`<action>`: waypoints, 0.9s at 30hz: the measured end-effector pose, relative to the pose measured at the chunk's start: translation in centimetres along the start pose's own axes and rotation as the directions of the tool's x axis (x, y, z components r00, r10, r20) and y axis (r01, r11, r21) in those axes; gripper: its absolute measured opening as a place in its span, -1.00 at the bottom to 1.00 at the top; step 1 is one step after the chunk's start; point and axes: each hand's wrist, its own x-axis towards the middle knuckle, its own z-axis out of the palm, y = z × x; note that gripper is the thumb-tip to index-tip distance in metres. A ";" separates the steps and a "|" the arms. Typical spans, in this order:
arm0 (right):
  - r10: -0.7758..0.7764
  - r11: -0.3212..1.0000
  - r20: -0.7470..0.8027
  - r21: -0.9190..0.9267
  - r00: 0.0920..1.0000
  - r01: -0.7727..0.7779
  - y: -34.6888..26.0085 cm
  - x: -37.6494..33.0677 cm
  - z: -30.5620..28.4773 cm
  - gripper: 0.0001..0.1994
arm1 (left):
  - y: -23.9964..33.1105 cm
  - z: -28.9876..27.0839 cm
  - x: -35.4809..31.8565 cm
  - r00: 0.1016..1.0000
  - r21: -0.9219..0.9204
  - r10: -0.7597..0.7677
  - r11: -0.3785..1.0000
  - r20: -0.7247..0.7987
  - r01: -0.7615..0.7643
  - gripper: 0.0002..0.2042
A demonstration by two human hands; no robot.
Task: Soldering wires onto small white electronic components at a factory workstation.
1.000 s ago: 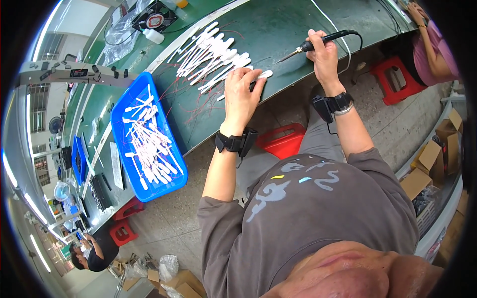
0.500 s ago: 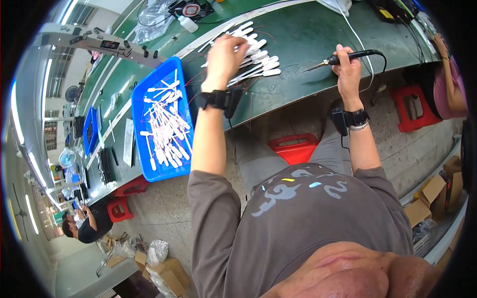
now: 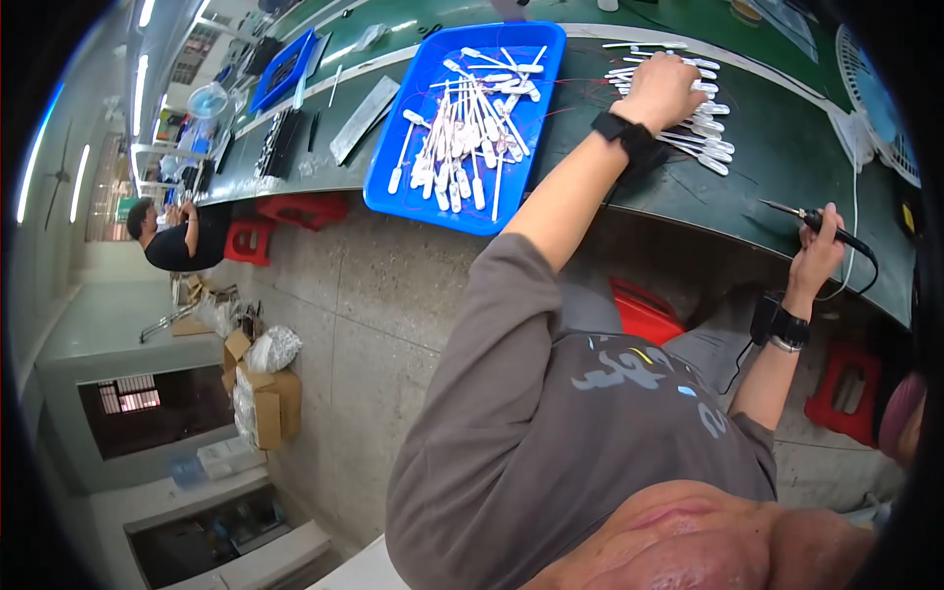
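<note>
My left hand (image 3: 663, 90) is over a row of white paddle-ended sticks with thin red wires (image 3: 710, 147) on the green bench. Its fingers are curled down, and whatever they pinch is hidden beneath them. My right hand (image 3: 818, 258) is closed round the dark handle of a soldering iron (image 3: 814, 218), just off the bench's near edge. The iron's metal tip points left, toward the row but apart from it. Left of the row stands a blue tray (image 3: 382, 187) with a loose heap of similar white sticks (image 3: 462, 133) in it.
A flat metal bar (image 3: 366, 120) lies left of the tray, with another blue tray (image 3: 285, 69) farther along. A fan (image 3: 875, 108) stands at the far right. Red stools (image 3: 644, 310) are below the bench edge. A person in dark clothes (image 3: 175, 246) sits far left.
The view has swung left, so the tray and hands appear farther right. My left hand stays over the row of sticks, and my right still holds the soldering iron.
</note>
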 end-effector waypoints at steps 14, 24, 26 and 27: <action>-0.018 0.999 -0.008 0.048 1.000 0.019 -0.6 -0.1 0.5 -0.79 | -6.4 -22.3 -20.8 0.924 0.241 -0.255 0.952 0.286 0.188 -0.90; -0.019 0.999 -0.013 0.035 1.000 0.020 -0.5 -0.4 0.6 -0.79 | -6.5 -21.6 -21.4 0.887 0.376 -0.045 0.914 0.459 -0.149 -0.87; -0.026 0.999 -0.010 0.035 1.000 0.027 -0.5 -0.4 0.4 -0.79 | -6.7 -21.6 -21.4 0.886 0.388 -0.001 0.899 0.463 -0.202 -0.86; -0.031 0.999 -0.010 0.035 0.999 0.031 -0.5 -0.4 0.3 -0.80 | -6.9 -21.7 -21.4 0.887 0.388 0.008 0.897 0.462 -0.210 -0.84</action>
